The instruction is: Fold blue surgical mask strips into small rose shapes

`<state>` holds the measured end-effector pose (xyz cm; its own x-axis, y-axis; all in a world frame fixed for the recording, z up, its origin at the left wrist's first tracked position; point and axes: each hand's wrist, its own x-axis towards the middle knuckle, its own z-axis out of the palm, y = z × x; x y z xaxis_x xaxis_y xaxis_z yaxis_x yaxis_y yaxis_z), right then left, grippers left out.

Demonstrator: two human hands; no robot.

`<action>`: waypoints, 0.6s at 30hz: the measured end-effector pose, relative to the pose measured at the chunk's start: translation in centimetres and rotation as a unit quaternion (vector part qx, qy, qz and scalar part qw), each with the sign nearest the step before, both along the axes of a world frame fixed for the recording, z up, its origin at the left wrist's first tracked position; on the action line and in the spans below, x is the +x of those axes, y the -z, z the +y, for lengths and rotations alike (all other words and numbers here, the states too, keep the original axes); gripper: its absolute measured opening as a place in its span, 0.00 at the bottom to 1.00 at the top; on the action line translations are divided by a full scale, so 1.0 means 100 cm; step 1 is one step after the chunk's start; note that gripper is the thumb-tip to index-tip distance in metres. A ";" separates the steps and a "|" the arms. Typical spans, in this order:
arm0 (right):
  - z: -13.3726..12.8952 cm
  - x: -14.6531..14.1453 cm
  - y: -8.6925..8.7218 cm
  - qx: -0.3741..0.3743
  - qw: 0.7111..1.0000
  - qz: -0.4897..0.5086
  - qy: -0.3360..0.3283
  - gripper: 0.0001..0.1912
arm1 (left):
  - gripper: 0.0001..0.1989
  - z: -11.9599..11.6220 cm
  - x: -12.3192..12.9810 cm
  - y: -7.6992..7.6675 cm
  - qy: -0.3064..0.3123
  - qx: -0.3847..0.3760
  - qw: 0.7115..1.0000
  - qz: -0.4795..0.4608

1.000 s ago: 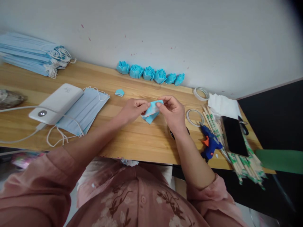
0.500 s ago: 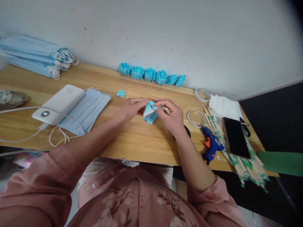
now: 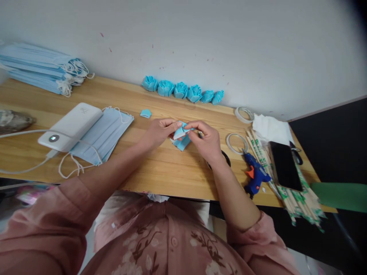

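Note:
Between my two hands is a small blue piece of paper-like material (image 3: 180, 132) with a folded white lower edge. My left hand (image 3: 161, 131) pinches its left side, thumb on top. My right hand (image 3: 205, 139) grips the right side between thumb and fingers. Under it, another blue piece (image 3: 182, 143) lies on the table. A small folded blue piece (image 3: 145, 113) rests to the left and beyond my left hand. Part of a black round object (image 3: 226, 158) shows from beneath my right wrist.
Several blue flowers (image 3: 180, 90) line the wall. On the left are a mask stack (image 3: 37, 65), a power bank (image 3: 70, 126) with cable and loose masks (image 3: 104, 131). On the right are tape rolls (image 3: 244, 114), a blue glue gun (image 3: 256, 175), wrapped chopsticks (image 3: 301, 206) and a phone (image 3: 285, 166).
The held blue piece has been folded lower, its white flap now a narrow band along the bottom. My right fingers have shifted slightly left with it.

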<state>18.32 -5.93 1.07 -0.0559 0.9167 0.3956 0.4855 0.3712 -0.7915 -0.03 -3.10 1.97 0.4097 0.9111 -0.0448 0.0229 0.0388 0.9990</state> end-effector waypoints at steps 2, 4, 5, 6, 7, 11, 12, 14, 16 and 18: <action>0.000 -0.001 -0.001 -0.002 1.000 -0.005 -0.002 0.10 | 0.19 0.001 0.000 0.002 -0.006 0.005 1.000 0.008; -0.001 -0.001 -0.002 -0.001 1.000 -0.008 -0.012 0.11 | 0.17 0.003 0.000 0.004 -0.016 0.008 1.000 0.013; -0.002 0.000 -0.003 -0.004 1.000 -0.008 -0.017 0.11 | 0.17 0.003 0.000 0.004 -0.024 0.008 1.000 0.016; -0.002 0.000 -0.004 -0.009 1.000 -0.002 -0.023 0.10 | 0.16 0.004 0.000 0.005 -0.031 0.009 0.999 0.019; -0.003 0.001 -0.005 -0.017 0.999 0.012 -0.027 0.08 | 0.16 0.004 0.000 0.005 -0.037 0.009 0.999 0.022; -0.003 0.002 -0.006 -0.055 0.991 0.116 -0.032 0.14 | 0.16 0.004 0.000 0.006 -0.050 0.013 0.998 0.023; -0.002 0.002 -0.006 -0.064 0.989 0.134 -0.028 0.17 | 0.15 0.004 0.000 0.006 -0.050 0.011 0.998 0.019; 0.000 0.001 -0.004 -0.087 0.986 0.144 -0.016 0.21 | 0.15 0.004 0.000 0.006 -0.051 0.005 0.999 0.013; 0.002 0.000 -0.002 -0.106 0.984 0.141 -0.011 0.23 | 0.14 0.004 0.001 0.007 -0.052 0.001 0.999 0.013; 0.003 -0.001 0.000 -0.118 0.983 0.141 -0.016 0.23 | 0.14 0.005 0.001 0.006 -0.051 0.004 0.999 0.016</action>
<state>18.19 -5.62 1.04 -0.0054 0.9844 0.1761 0.2260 0.1727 -0.9587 0.04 -2.64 1.33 0.3138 0.9482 -0.0494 0.0505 0.0353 0.9981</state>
